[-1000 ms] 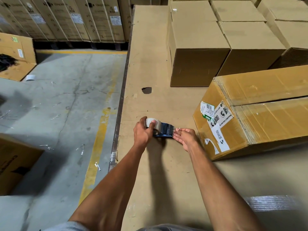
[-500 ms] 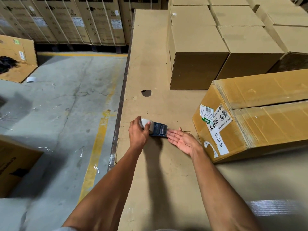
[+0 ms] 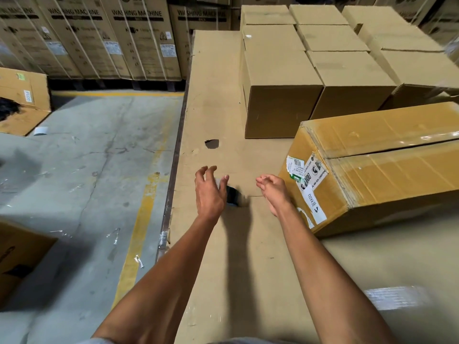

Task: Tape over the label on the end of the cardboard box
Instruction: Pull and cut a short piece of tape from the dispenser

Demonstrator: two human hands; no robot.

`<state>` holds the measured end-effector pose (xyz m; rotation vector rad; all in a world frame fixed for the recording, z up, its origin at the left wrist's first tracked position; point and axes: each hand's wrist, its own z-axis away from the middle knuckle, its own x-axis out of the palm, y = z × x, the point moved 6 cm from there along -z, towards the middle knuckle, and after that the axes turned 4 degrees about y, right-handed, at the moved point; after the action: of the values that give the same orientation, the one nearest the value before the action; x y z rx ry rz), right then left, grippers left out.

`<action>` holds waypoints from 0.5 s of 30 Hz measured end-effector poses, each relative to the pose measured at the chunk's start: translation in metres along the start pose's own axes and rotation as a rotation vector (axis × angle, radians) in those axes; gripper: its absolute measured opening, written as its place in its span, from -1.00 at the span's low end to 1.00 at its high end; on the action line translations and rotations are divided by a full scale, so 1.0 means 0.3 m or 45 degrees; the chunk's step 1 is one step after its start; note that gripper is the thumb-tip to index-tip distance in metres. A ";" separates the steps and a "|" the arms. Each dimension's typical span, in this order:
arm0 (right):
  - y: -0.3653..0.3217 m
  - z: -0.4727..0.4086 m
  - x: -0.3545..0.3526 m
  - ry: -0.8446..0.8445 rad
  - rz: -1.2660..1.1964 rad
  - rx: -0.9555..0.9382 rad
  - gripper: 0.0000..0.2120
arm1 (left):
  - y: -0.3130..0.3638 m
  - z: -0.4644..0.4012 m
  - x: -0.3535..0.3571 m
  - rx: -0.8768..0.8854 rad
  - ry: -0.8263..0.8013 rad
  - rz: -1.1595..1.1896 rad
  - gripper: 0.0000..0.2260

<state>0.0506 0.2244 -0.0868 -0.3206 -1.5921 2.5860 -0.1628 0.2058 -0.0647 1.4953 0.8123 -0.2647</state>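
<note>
A long cardboard box lies on the cardboard-covered table at the right, its end face turned toward me. White labels with a barcode sticker run diagonally across that end. The dark tape dispenser lies blurred on the table between my hands. Just left of it and partly over it, my left hand hovers with fingers spread. My right hand is empty, its fingers loosely curled, close to the box's labelled end.
Plain cardboard boxes stand in rows behind the long box. A hole shows in the table cover. The table's left edge drops to a concrete floor with a yellow line. Washing-machine cartons line the back.
My left hand has let go of the tape dispenser and spread its fingers. My right hand has pulled away to the right, toward the box end. The camera has tilted up slightly.
</note>
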 end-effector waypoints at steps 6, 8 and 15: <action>-0.320 0.199 -0.096 0.238 0.460 -0.543 -0.72 | 0.257 0.086 0.038 0.296 -0.041 0.113 -0.67; -0.417 0.286 -0.147 0.305 0.604 -0.696 -0.71 | 0.340 0.111 0.050 0.343 -0.052 0.125 -0.68; -0.583 0.449 -0.460 0.545 0.822 -0.972 -0.67 | 0.633 0.251 0.109 0.597 -0.171 0.204 -0.63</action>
<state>0.1490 0.1610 0.1458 -1.5299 -2.4868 1.8411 0.0026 0.1653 0.0529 1.9467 0.5383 -0.4520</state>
